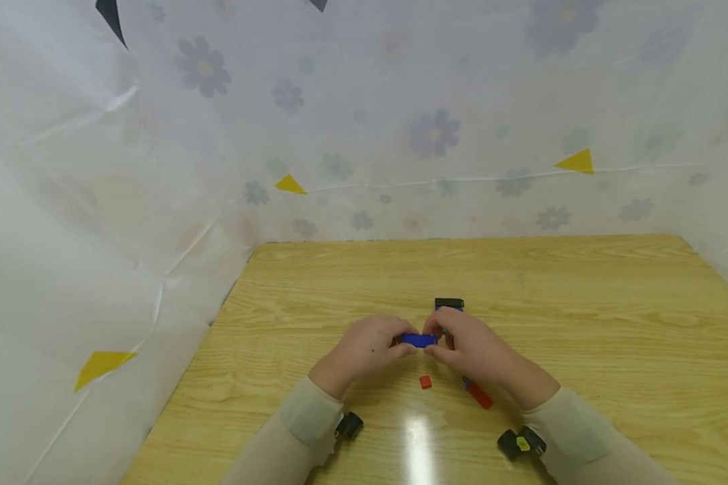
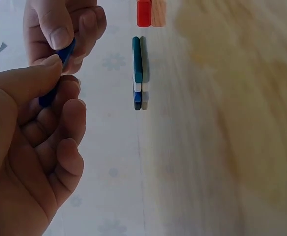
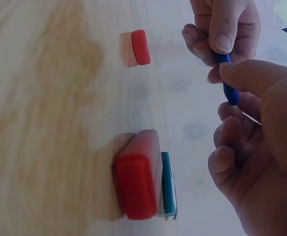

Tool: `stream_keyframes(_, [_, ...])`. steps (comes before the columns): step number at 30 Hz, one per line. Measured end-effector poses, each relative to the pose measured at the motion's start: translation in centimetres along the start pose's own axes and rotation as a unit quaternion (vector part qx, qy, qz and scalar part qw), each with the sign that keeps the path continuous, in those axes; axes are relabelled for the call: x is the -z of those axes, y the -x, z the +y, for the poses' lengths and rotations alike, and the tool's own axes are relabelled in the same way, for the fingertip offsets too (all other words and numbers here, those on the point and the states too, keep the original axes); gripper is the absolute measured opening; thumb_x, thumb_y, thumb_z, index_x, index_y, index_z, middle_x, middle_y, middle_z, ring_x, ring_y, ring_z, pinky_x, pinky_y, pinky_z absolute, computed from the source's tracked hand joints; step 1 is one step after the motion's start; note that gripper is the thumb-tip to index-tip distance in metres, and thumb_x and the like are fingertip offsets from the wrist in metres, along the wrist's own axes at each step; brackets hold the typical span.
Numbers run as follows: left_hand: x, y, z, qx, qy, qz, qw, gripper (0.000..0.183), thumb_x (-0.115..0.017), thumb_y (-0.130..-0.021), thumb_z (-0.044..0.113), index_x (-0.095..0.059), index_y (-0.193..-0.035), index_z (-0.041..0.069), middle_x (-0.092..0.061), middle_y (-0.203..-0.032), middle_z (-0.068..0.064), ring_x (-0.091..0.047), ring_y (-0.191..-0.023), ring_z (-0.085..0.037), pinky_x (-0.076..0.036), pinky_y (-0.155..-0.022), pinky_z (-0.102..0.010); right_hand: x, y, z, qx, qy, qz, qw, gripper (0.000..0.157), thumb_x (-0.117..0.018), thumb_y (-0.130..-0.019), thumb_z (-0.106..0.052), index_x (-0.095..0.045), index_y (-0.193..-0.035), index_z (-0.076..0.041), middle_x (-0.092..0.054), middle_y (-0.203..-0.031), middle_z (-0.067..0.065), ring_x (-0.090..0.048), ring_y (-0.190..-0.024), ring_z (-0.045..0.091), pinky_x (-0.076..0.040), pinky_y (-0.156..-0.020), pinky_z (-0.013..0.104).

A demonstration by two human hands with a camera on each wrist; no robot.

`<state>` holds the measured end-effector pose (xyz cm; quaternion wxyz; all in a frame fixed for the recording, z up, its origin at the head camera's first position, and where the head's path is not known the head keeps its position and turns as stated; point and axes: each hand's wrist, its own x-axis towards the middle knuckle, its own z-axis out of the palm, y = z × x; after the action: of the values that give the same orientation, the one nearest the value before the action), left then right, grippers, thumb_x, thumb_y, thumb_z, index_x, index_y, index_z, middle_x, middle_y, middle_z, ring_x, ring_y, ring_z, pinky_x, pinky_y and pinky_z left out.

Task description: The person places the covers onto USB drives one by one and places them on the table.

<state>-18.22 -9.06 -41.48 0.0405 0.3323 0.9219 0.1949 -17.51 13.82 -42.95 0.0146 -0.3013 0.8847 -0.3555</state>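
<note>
Both hands pinch a small, narrow blue piece [image 1: 418, 340] over the table, one at each end. My left hand [image 1: 367, 343] grips its left end between thumb and fingers. The right hand [image 1: 479, 343] holds the opposite end the same way. In the left wrist view the blue piece [image 2: 46, 99] looks thin and tilted, its middle partly behind the thumb; its exact kind I cannot tell. Below the hands lies a small red block [image 1: 425, 382]. A longer red piece with a dark end [image 1: 479, 395] lies under the right wrist.
Just beyond the right hand lies a flat black-and-blue item [image 1: 449, 303], partly hidden by that hand; a flat item banded teal, white and blue [image 2: 137, 69] shows in the left wrist view. Wood-grain table [image 1: 315, 276] meets a flower-patterned sheet [image 1: 364, 135] behind and at the sides.
</note>
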Motion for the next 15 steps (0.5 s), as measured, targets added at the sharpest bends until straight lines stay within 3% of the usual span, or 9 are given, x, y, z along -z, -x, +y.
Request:
stream_keyframes(4, [-0.02,-0.02,-0.06,0.002,0.003,-0.008,1.0,0.025,-0.066,-0.1,0.035,-0.073,-0.118,0.019,-0.063,-0.089,0.015,-0.052,-0.069,-0.003,-0.044,-0.062,-0.022,0.03,0.09,0.17,0.002,0.01,-0.001,1.0,0.016,-0.075,-0.094,-0.023,-0.062,-0.102,-0.024,-0.054,-0.089,-0.011,-0.048,-0.07,0.01,-0.045,-0.059,0.028])
stream_keyframes(10, [-0.02,0.0,-0.22,0.027,0.01,-0.017,0.9994,0.023,-0.064,-0.101,0.037,-0.072,-0.114,0.02,-0.06,-0.083,0.015,-0.052,-0.068,-0.004,-0.044,-0.061,-0.023,-0.07,0.14,0.65,-0.027,0.015,-0.017,0.999,0.014,-0.076,-0.094,-0.025,-0.062,-0.098,-0.024,-0.054,-0.085,-0.01,-0.048,-0.068,0.01,-0.045,-0.058,0.028])
stream_keyframes(15, [-0.03,-0.02,-0.23,0.028,0.02,-0.023,0.9991,0.02,-0.065,-0.101,0.033,-0.073,-0.114,0.02,-0.063,-0.089,0.014,-0.053,-0.072,-0.003,-0.046,-0.065,-0.023,-0.06,0.07,0.7,-0.037,0.006,-0.015,0.999,0.011,-0.072,-0.096,-0.021,-0.062,-0.094,-0.025,-0.055,-0.08,-0.01,-0.05,-0.067,0.01,-0.045,-0.059,0.029])
